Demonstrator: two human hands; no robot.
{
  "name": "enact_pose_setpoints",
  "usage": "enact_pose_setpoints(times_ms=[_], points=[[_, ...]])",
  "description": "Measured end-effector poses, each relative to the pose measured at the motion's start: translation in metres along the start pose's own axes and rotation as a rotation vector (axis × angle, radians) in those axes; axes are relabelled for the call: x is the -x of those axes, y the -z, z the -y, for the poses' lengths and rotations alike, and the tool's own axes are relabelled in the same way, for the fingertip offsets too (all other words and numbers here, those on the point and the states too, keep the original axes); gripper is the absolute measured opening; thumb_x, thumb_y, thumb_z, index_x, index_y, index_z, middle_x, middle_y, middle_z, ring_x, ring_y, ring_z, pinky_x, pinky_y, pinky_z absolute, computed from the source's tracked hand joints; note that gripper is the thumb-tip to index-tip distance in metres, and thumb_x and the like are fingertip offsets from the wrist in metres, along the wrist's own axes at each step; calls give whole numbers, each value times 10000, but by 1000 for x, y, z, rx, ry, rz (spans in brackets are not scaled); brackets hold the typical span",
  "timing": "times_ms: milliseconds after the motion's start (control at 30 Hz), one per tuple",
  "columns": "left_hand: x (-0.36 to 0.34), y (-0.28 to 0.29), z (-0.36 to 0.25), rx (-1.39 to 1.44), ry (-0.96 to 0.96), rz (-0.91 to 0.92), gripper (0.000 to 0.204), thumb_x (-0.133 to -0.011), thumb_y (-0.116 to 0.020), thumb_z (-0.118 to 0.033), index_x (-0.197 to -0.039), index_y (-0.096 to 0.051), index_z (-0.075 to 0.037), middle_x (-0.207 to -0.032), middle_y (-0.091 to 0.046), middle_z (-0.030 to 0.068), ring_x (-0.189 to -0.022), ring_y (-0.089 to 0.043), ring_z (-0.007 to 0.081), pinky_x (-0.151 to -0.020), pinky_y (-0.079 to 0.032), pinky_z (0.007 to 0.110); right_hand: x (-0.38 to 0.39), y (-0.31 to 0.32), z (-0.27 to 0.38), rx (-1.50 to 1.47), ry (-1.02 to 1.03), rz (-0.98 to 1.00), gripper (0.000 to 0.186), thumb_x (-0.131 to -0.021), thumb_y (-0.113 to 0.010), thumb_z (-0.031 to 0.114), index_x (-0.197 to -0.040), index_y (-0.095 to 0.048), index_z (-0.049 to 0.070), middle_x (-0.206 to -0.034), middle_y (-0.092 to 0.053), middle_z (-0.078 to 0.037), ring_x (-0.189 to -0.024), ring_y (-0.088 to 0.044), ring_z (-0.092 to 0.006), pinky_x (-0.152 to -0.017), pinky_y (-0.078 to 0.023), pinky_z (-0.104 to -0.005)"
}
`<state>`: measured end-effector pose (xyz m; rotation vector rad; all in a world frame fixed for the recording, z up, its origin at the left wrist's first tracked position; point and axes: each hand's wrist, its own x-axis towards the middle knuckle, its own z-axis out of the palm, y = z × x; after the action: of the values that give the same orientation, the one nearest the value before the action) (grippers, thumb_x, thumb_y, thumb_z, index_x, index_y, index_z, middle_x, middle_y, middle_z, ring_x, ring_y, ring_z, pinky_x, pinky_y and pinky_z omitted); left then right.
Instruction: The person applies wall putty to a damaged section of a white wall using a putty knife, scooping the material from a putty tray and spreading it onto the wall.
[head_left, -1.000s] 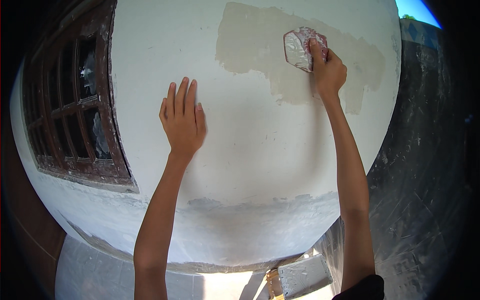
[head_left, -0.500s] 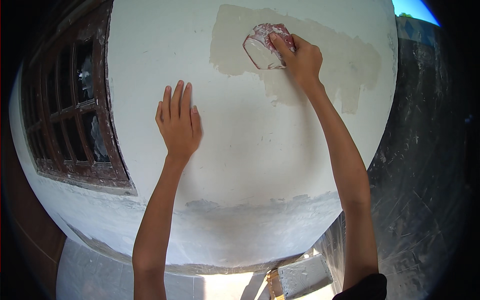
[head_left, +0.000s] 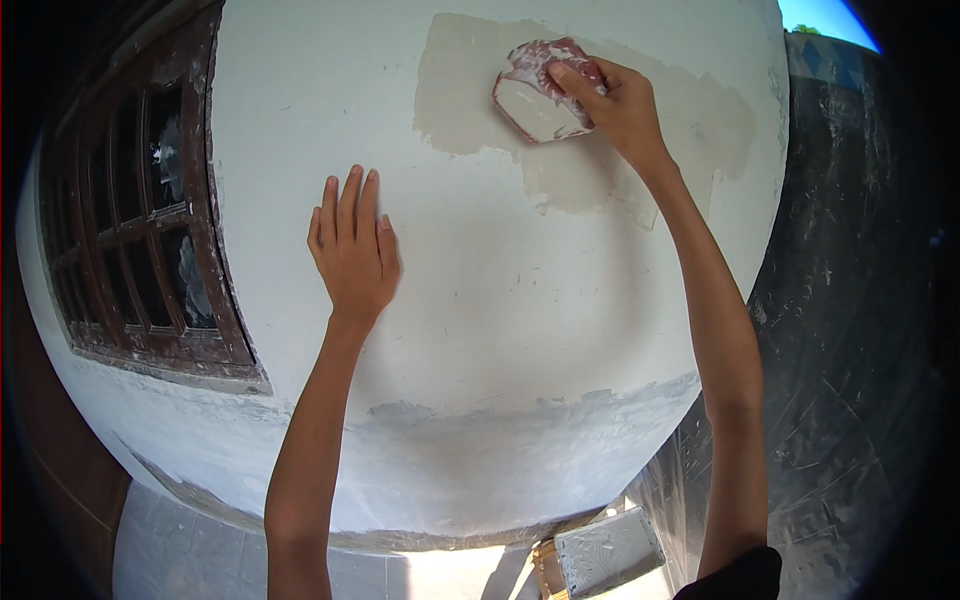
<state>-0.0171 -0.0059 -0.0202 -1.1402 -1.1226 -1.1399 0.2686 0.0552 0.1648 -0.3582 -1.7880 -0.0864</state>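
A white wall (head_left: 450, 280) fills the middle of the view, with a beige-grey patch of coating (head_left: 460, 90) across its upper part. My left hand (head_left: 355, 245) lies flat on the bare white wall left of and below the patch, fingers spread and pointing up. My right hand (head_left: 625, 110) grips a flat, angular red scraper (head_left: 535, 105) smeared with white paste, held against the patch with the thumb on its face.
A brown wooden window with dark panes (head_left: 140, 260) is at the left. Dark sheeting (head_left: 830, 280) runs down the right side. At the bottom, a rectangular container of white paste (head_left: 610, 545) rests on something wooden above a tiled floor (head_left: 200, 540).
My right hand and the scraper have moved left across the patch since a second ago, then slightly right in the last half second. My left hand stays flat, a little further left in view.
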Motion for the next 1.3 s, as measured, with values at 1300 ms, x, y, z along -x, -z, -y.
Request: enact_pose_setpoints(times_ms=[1300], points=[[9,2,9,-34,34,-9,478,-976,-436,-173,-1440,-517,-91,-1516,-474,73,-1450,-347,282,-1160,-216,457,46,-43,-2,-2,-210,-731,485,-946,-635,452,-727,-677,21,-586,-651,-44,-507,-577,-158,-540,-455,-330]])
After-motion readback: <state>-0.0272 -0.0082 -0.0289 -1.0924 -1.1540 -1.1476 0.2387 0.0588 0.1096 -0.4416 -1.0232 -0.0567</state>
